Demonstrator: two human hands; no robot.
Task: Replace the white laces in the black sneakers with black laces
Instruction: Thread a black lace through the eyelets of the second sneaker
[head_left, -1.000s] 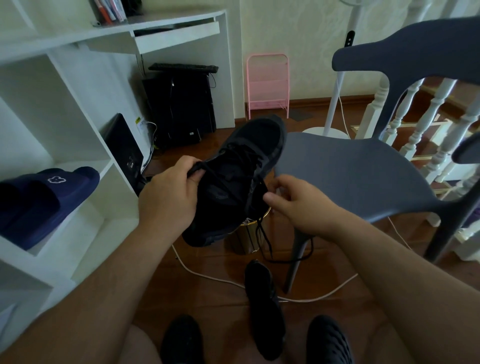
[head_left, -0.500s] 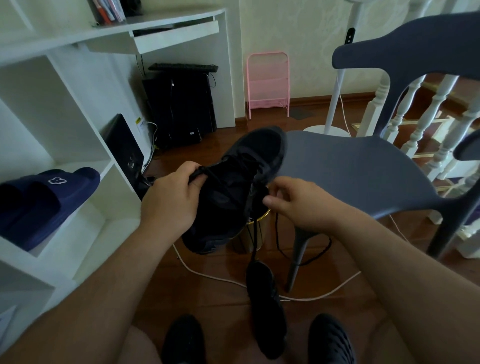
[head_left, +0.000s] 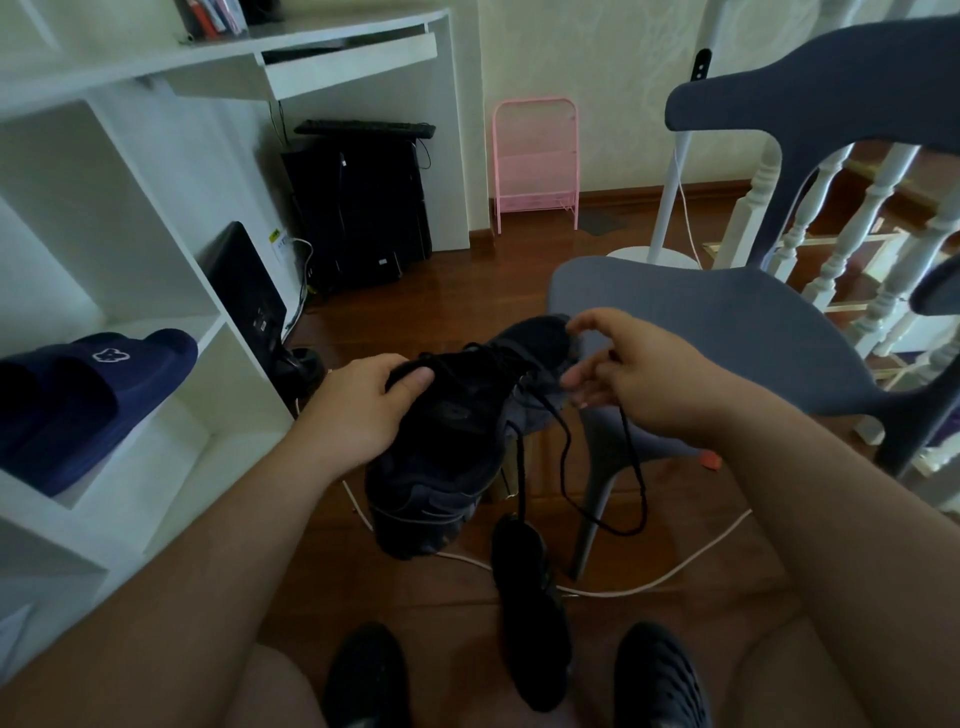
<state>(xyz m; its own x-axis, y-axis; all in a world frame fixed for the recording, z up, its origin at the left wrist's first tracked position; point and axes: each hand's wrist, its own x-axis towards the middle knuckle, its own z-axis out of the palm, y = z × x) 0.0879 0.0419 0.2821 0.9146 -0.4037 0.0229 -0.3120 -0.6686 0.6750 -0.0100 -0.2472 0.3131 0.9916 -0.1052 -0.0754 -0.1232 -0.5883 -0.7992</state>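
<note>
Right hand (head_left: 631, 371), centre-right of frame: fingers curled, thumb and forefinger pinched together near the toe of the held sneaker (head_left: 467, 431), with a strand of black lace (head_left: 631, 467) running out from under the hand. A second ago this hand sat lower, level with the shoe's tongue; it has since risen and swung toward the toe, drawing the lace with it. The loop below the hand now hangs longer and wider than it did, dropping toward the floor in front of the chair leg.

Left hand (head_left: 363, 410), centre of frame: clamped on the collar of the sneaker, thumb pressed over the edge. The grip is unchanged, but the shoe has tipped flatter and sunk a little in the picture, toe pointing to the chair seat (head_left: 727, 332).

Lacing across the sneaker's top looks black; no white lace visible on it from here. Reading: black lace is going through the eyelets, and the pull just made takes up slack after a pass. How many eyelets remain, cannot tell; too dark.

Second sneaker (head_left: 530, 618) lies on the wooden floor, lower centre, between the person's two feet, one lace end hanging just above it. Its lacing is not readable.

Outward: white shelf unit at left holding a navy slipper (head_left: 98, 395); white cable (head_left: 649, 577) across the floor.
</note>
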